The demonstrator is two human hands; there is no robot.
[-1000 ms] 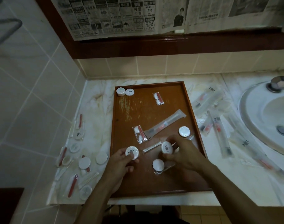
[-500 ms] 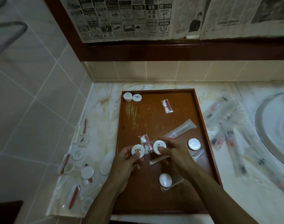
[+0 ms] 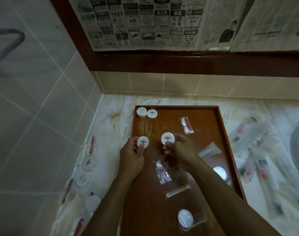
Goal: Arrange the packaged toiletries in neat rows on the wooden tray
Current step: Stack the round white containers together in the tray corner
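wooden tray [image 3: 221, 126] sits on a veined marble counter [image 3: 111, 120], back-left corner of a tiled wall [image 3: 34, 92]. dark wood ledge above it, newspaper sheets [image 3: 145, 23] hung over it. sink rim [image 3: 297, 143] at right edge. left hand [image 3: 131, 155] pinches one round white packet [image 3: 142, 142], right hand [image 3: 181, 149] pinches another [image 3: 167, 138], both above the tray's middle. two round packets [image 3: 146, 113] touching in the tray's far-left corner. loose sachets on the counter both sides, blurred.

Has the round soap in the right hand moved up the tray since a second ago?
Yes. The right hand has carried its round soap up the wooden tray, toward the two soaps at the far-left corner.
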